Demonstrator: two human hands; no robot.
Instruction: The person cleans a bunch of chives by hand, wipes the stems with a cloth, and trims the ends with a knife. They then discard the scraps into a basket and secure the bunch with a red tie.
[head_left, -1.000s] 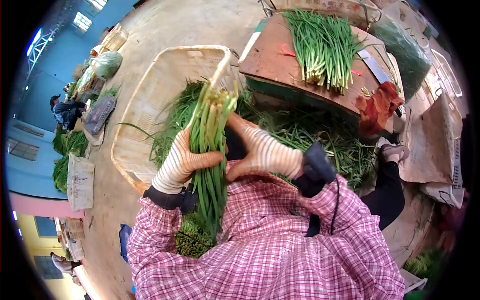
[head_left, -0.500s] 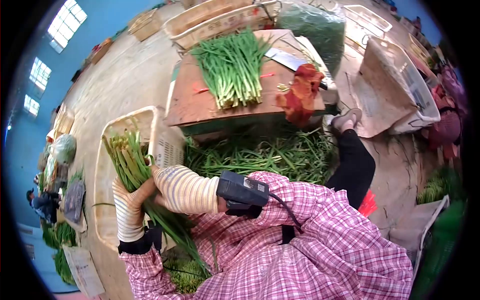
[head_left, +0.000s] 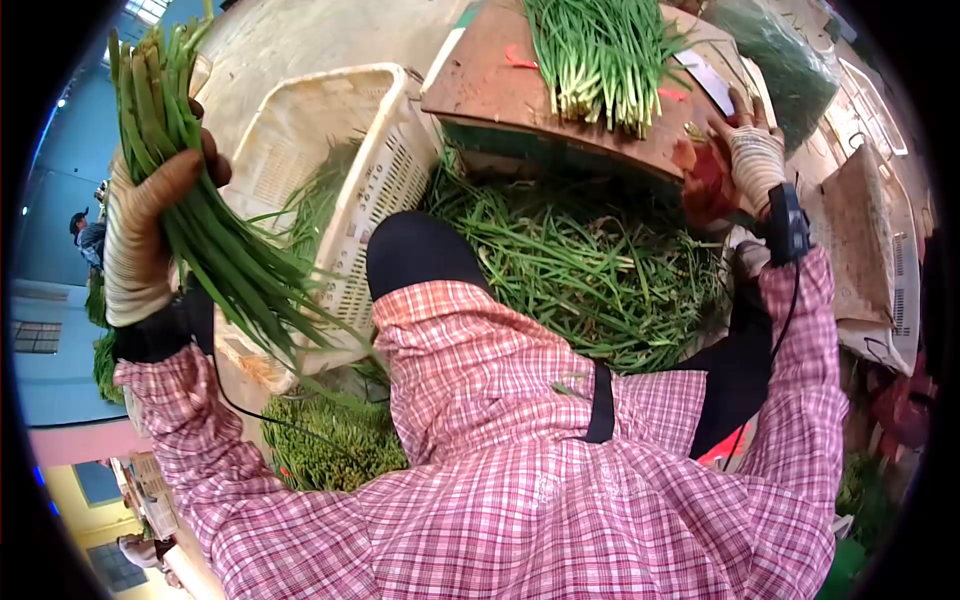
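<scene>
My left hand [head_left: 150, 215], in a striped glove with bare fingertips, is raised at the left and closed around a bunch of garlic chives [head_left: 215, 240]. The thick stem ends point up; the long leaves droop toward my lap. At the upper right, my right hand [head_left: 755, 150] reaches to the board's edge with fingers spread. It lies over the handle end of a knife [head_left: 706, 82], beside a red-orange cloth [head_left: 703, 180]. Whether it touches the handle is hidden. A bundle of chives [head_left: 605, 75] lies on the brown board [head_left: 480, 85], with red ties at its sides.
A white plastic crate [head_left: 375, 185] with some greens inside stands at my left. Loose leaves [head_left: 590, 270] cover the floor under the board. More stalks [head_left: 325, 440] are heaped by my left hip. A cardboard-lined crate [head_left: 860, 240] stands at the right.
My hands have parted. The left has lifted the bunch up and left; the right has let go of it and crossed to the knife. The view has shifted downward and left.
</scene>
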